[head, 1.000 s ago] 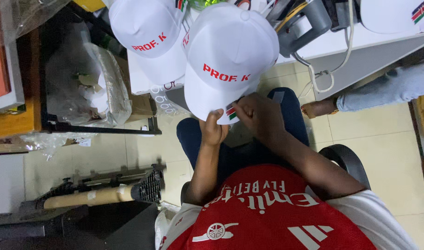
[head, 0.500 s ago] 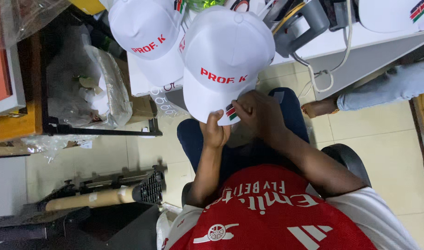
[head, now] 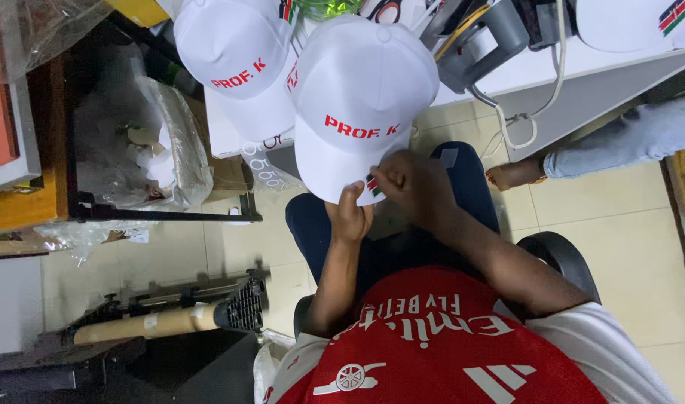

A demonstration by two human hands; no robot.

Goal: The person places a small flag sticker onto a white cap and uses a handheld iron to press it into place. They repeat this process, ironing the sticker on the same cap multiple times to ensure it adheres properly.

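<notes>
L hand (head: 351, 217) pinches white cap (head: 361, 97) brim edge; R hand (head: 406, 183) closed on small flag sticker (head: 373, 185). Advise: keep brim flat, press sticker fully

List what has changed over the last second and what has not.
Little has changed. The white cap shifted slightly; both hands kept their grip on its brim edge, the left hand below, the right hand pinching by the small flag patch. The second cap and the floor tool stayed put.

Pale tiled floor (head: 619, 247); white table (head: 582, 71); dark shelf frame (head: 73, 150).
</notes>
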